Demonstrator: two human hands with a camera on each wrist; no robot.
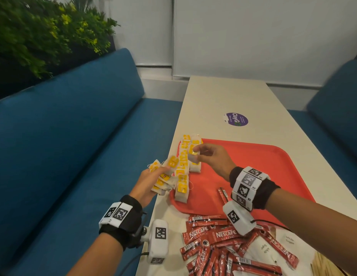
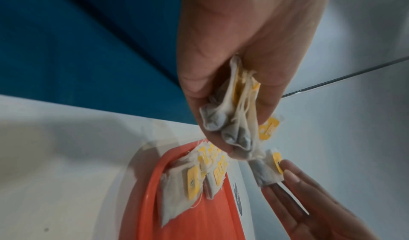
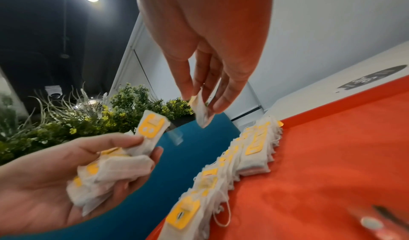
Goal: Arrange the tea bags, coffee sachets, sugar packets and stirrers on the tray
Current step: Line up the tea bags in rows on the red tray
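1. Two hands were engaged: the left hand (image 1: 147,183) clutched a loose bunch of white paper tea bags with yellow tags (image 1: 165,176) off the bench's near-left edge, and the right hand (image 1: 210,158) pinched a single white tea bag (image 1: 193,157) between thumb and fingers.
2. The single tea bag hung from the right grip above the left edge of the flat red plastic tray (image 1: 253,166), just over the row of tea bags already laid there (image 1: 183,172).
3. Handling, as judged: the bags were light, soft and easily crushed; the paper could tear and the strings tangle. A hold at the bag's upper edge or tag appeared safest.
4. The left grip was closed around the bunch, with several bags splayed beyond the fingers; one could slip free.
5. One red coffee sachet (image 1: 223,195) lay on the tray near the right wrist.
6. A heap of red coffee sachets (image 1: 213,242) and white sugar packets (image 1: 259,251) lay on the pale bench (image 1: 223,92), just nearer than the tray.
7. Stirrers could not be identified.
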